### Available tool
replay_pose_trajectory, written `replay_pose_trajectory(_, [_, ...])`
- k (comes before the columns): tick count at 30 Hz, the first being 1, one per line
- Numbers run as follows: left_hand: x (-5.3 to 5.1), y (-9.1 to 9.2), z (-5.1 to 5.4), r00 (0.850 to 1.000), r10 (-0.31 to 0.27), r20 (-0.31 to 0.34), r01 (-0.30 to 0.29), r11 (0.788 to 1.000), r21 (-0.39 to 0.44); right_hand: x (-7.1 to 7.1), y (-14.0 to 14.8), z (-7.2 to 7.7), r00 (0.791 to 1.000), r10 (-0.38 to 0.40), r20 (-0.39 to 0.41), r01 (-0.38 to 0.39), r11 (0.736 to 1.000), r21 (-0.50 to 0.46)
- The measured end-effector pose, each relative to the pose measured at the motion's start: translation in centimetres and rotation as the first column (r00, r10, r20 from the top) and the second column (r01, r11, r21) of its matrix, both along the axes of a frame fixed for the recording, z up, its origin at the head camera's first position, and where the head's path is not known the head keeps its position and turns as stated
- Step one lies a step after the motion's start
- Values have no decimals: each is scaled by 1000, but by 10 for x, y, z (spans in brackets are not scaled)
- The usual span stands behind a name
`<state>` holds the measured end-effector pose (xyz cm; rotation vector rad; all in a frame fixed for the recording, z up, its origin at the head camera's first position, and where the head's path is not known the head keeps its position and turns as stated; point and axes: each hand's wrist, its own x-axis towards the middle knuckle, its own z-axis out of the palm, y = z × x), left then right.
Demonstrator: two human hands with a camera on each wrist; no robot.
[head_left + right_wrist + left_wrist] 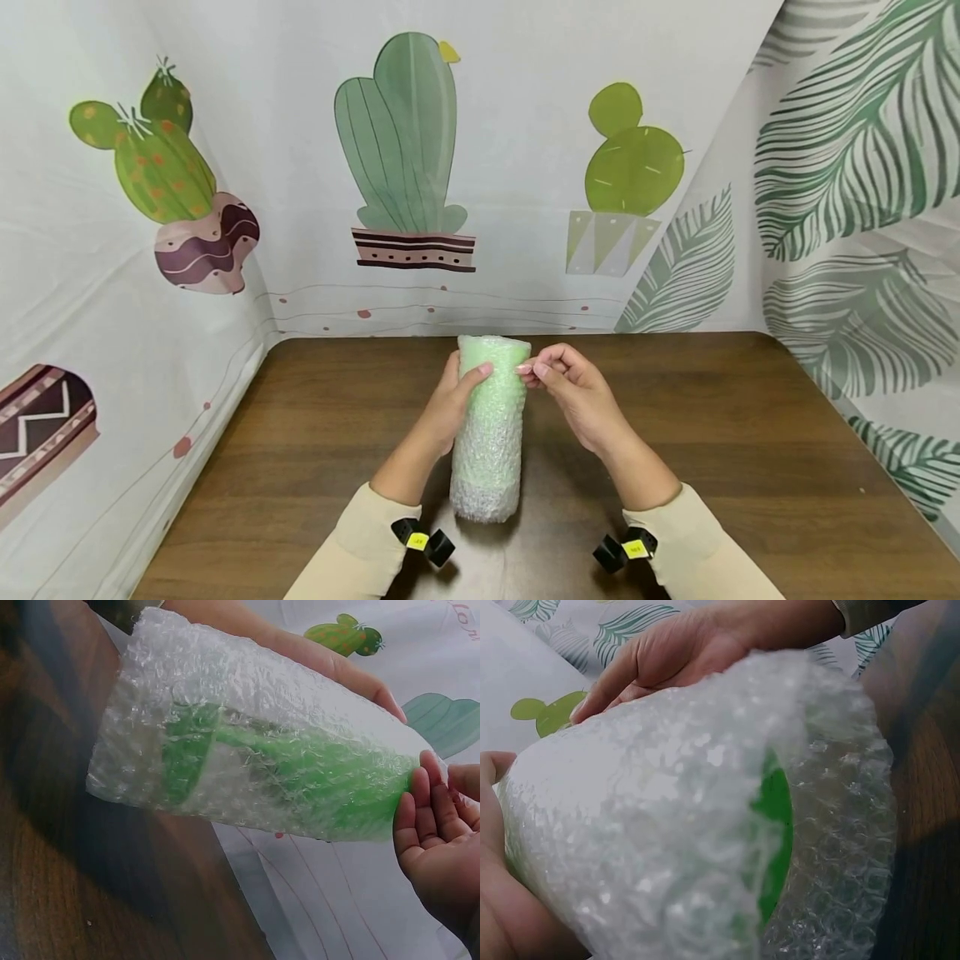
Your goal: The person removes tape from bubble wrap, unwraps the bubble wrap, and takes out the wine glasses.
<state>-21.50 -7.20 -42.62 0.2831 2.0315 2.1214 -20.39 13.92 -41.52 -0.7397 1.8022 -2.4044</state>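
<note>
A tall roll of clear bubble wrap [487, 433] stands tilted over the table, with a green stemmed thing, shaped like a goblet, inside. Its flat round base [186, 754] and wider green body [330, 776] show through the plastic in the right wrist view. My left hand [450, 400] grips the upper left side of the bundle, thumb across the front. At the upper right edge, my right hand [577, 392] has thumb and fingertips drawn together against the wrap, seemingly pinching its edge; the exact contact is hidden. The wrap's lower end extends past the green base in the left wrist view.
A brown wooden table [337, 400] lies beneath the bundle. White cloth printed with cacti and leaves [517, 167] hangs behind it and along both sides. Each wrist carries a strapped black camera [438, 547].
</note>
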Motion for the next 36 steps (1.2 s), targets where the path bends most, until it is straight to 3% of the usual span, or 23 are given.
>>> replay_pose_trajectory(16, [4, -3, 2, 998, -60, 28, 61, 997, -36, 0, 0, -2, 999, 35, 7, -34, 998, -50])
replay_pose_trajectory(28, [3, -2, 2, 998, -55, 17, 55, 998, 4, -1, 3, -1, 998, 57, -9, -58, 995, -80])
replay_pose_trajectory(36, [1, 2, 0, 999, -32, 3, 32, 999, -20, -1, 2, -1, 997, 76, -25, -77, 996, -51])
